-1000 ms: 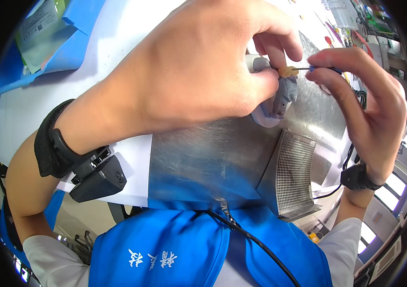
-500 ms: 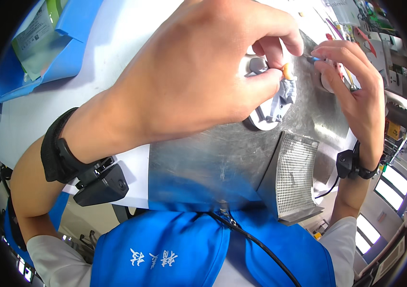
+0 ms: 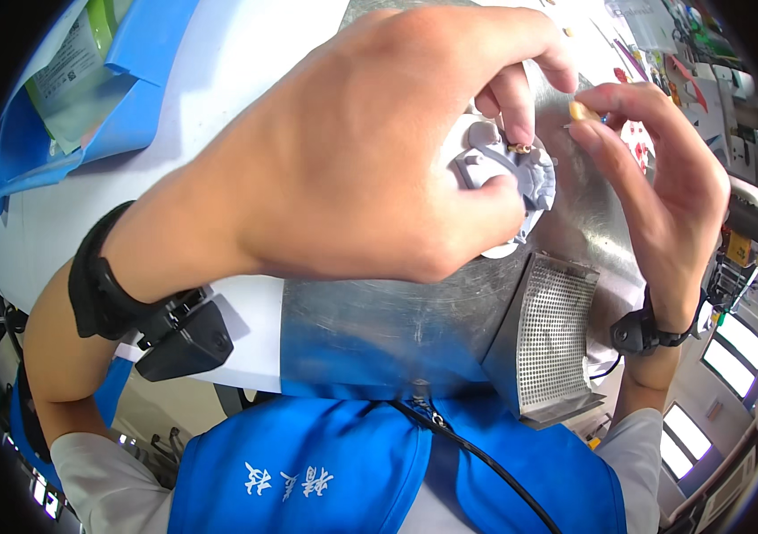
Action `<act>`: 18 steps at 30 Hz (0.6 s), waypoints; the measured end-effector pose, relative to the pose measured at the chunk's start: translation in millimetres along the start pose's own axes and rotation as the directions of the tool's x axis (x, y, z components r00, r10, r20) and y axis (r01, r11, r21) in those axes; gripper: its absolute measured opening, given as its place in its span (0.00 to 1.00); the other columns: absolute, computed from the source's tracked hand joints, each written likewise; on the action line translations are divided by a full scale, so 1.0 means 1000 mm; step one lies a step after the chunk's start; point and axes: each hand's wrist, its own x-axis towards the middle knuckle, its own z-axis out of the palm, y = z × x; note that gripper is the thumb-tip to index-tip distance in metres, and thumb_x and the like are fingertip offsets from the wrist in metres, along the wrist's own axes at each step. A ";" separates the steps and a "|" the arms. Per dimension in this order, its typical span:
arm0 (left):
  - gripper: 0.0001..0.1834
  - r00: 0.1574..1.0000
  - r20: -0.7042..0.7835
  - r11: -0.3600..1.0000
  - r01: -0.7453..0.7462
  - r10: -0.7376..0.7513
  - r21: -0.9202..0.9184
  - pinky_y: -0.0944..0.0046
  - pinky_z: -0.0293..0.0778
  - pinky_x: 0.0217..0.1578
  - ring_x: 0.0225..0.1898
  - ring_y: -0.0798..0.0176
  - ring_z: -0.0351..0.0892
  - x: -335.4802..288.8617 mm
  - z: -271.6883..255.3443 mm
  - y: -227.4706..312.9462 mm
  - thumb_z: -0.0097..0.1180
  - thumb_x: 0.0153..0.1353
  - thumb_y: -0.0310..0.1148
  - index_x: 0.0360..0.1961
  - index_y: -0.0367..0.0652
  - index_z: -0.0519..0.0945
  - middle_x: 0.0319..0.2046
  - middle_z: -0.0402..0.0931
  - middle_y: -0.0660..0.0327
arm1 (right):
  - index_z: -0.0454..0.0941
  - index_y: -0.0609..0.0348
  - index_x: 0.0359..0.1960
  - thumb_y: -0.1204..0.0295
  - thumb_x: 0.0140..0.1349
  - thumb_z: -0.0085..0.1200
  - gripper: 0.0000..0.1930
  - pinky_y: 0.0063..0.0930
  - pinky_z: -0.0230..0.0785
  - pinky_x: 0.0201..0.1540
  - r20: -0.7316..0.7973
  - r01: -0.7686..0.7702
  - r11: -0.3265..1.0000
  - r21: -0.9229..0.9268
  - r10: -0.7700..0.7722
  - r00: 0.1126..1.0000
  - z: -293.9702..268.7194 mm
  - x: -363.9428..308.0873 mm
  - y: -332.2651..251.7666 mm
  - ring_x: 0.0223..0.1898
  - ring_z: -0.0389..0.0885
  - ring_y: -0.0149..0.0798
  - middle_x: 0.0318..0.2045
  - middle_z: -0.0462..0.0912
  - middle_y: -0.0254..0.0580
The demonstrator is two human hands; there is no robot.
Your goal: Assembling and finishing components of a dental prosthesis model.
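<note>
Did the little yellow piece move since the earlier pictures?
Yes: judged against the perforated metal grille, the yellow piece has gone rightward and slightly up the picture, into the right hand.

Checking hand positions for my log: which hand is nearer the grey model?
Left. The left hand reaches over the grey model, hiding part of it; the right hand is apart from it, off to the right.

I cannot see all of the grey-and-white moulded dental cast (image 3: 536,182), because the left hand (image 3: 370,151) covers much of it. The gold-coloured piece (image 3: 520,149) by a fingertip is too small for me to identify. The right hand (image 3: 664,169) partly hides a small, yellowish, rounded piece (image 3: 579,112). The top edge crops the blue plastic bin (image 3: 134,116).
</note>
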 end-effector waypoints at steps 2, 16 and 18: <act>0.16 1.000 0.013 1.000 -0.012 0.012 -0.001 0.54 0.78 0.48 0.43 0.45 0.83 -0.002 -0.001 -0.003 0.70 0.53 0.30 0.42 0.34 0.83 0.36 0.82 0.47 | 0.83 0.71 0.43 0.82 0.63 0.64 0.08 0.26 0.71 0.52 0.016 0.025 0.994 -0.104 -0.023 1.000 -0.002 0.005 0.011 0.44 0.82 0.35 0.42 0.86 0.44; 0.16 1.000 0.017 0.996 -0.012 0.011 0.084 0.51 0.76 0.50 0.45 0.43 0.83 -0.004 0.004 -0.001 0.72 0.50 0.32 0.38 0.34 0.84 0.35 0.82 0.47 | 0.85 0.64 0.37 0.83 0.52 0.68 0.10 0.31 0.74 0.46 0.065 0.195 0.972 -0.129 -0.188 0.980 0.015 0.005 -0.017 0.40 0.85 0.40 0.36 0.85 0.43; 0.16 1.000 0.011 0.995 -0.005 0.004 0.096 0.51 0.76 0.50 0.45 0.43 0.83 -0.005 0.003 -0.001 0.72 0.50 0.33 0.38 0.34 0.85 0.35 0.82 0.47 | 0.84 0.64 0.36 0.83 0.51 0.68 0.10 0.30 0.74 0.45 0.076 0.214 0.968 -0.129 -0.205 0.976 0.018 0.008 -0.018 0.40 0.85 0.40 0.36 0.85 0.42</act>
